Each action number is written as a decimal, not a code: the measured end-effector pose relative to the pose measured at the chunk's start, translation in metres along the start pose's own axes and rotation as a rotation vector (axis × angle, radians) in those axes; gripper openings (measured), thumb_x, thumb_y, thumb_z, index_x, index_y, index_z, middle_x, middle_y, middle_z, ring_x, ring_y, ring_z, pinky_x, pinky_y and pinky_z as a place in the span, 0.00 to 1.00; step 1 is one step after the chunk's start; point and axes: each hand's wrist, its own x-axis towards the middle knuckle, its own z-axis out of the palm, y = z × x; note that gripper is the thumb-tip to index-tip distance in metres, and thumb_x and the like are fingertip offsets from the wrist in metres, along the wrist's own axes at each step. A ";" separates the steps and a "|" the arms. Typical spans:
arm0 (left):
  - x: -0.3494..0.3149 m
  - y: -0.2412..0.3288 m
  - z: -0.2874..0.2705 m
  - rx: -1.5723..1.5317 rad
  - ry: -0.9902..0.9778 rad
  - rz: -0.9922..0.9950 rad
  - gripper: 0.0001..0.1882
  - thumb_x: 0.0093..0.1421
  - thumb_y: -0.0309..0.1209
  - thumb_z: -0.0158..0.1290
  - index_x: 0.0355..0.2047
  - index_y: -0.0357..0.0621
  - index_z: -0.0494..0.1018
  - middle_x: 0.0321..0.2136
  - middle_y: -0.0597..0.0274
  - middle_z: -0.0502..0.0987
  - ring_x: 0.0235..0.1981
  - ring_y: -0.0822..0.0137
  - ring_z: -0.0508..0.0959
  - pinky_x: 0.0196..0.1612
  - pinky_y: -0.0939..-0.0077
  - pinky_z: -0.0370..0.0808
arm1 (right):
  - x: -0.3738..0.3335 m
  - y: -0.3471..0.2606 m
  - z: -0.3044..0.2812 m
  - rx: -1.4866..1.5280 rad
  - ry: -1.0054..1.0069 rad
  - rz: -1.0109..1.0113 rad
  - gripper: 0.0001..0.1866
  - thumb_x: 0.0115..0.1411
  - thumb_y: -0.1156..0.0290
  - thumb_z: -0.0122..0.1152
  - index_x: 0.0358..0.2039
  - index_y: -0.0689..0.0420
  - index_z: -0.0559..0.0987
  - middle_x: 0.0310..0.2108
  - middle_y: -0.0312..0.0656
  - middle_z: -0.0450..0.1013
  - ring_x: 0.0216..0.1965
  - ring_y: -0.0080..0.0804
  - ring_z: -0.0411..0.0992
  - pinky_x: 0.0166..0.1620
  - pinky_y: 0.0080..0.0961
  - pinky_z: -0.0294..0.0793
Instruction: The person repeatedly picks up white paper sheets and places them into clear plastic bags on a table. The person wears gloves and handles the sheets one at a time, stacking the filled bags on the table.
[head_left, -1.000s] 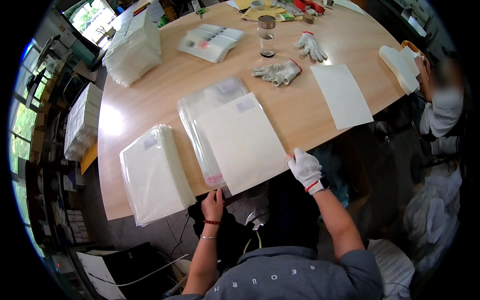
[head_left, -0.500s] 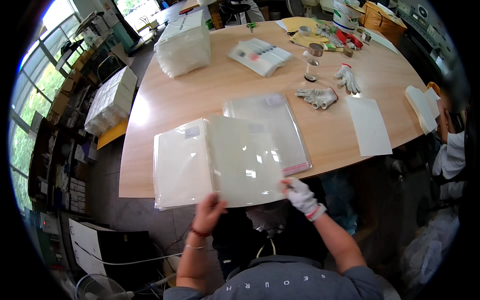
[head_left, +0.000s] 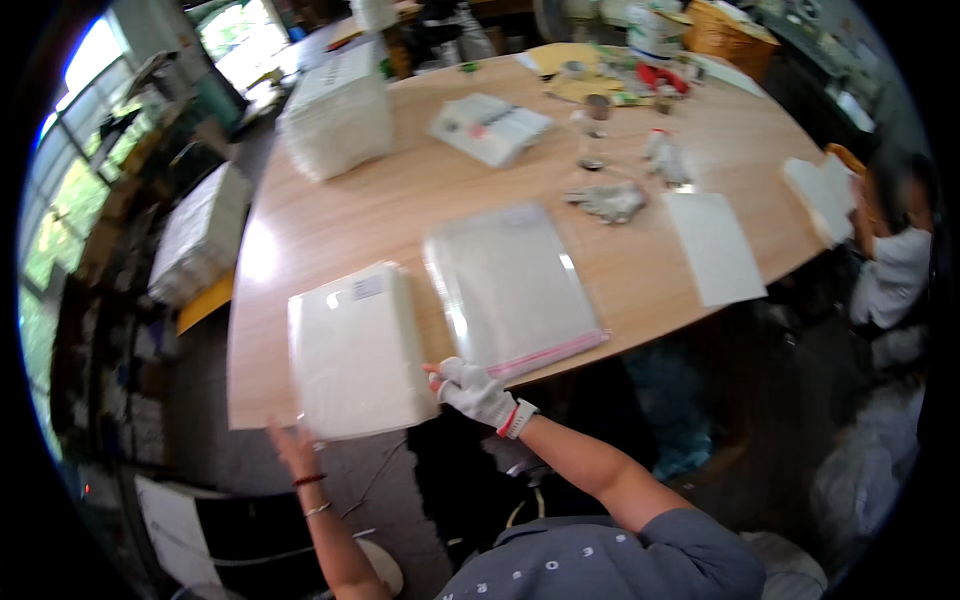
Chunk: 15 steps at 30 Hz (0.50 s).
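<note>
A stack of white flat packets (head_left: 355,345) lies near the front edge of the round wooden table (head_left: 400,205). My bare left hand (head_left: 290,445) hovers just below the stack's front edge, fingers spread and holding nothing. My white-gloved right hand (head_left: 475,390) rests against the stack's front right corner with loosely curled fingers. Right of the stack lies a pile of clear plastic bags (head_left: 510,285) with a pink strip along its near end.
Farther back are a loose white sheet (head_left: 712,245), two work gloves (head_left: 610,200), a glass jar (head_left: 595,130), a wrapped packet (head_left: 490,125) and a tall white pile (head_left: 340,110). Another person (head_left: 895,260) sits at the right. White stacks (head_left: 200,240) stand left of the table.
The white packet that both hands carried leftward over the clear bags now lies on the white stack. My left hand has dropped below the table edge.
</note>
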 end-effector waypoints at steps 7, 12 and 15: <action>-0.055 0.147 -0.016 -0.511 -0.067 0.447 0.12 0.53 0.19 0.44 0.38 0.33 0.68 0.35 0.53 0.74 0.38 0.60 0.73 0.43 0.72 0.68 | -0.100 0.087 -0.253 0.718 1.334 0.221 0.11 0.55 0.69 0.45 0.17 0.50 0.62 0.14 0.29 0.55 0.16 0.20 0.55 0.22 0.18 0.60; -0.083 0.250 0.053 -0.538 -0.550 0.767 0.11 0.50 0.20 0.47 0.36 0.37 0.70 0.34 0.50 0.74 0.37 0.52 0.73 0.41 0.68 0.70 | -0.148 0.153 -0.389 0.736 1.526 0.676 0.10 0.54 0.62 0.54 0.30 0.54 0.68 0.21 0.30 0.65 0.21 0.22 0.64 0.30 0.25 0.66; -0.096 0.287 0.099 -0.310 -0.452 0.980 0.18 0.46 0.21 0.46 0.41 0.37 0.68 0.46 0.48 0.66 0.40 0.49 0.70 0.43 0.65 0.69 | -0.161 0.179 -0.431 0.614 1.419 0.716 0.06 0.53 0.66 0.55 0.29 0.52 0.70 0.19 0.31 0.66 0.20 0.22 0.65 0.29 0.25 0.68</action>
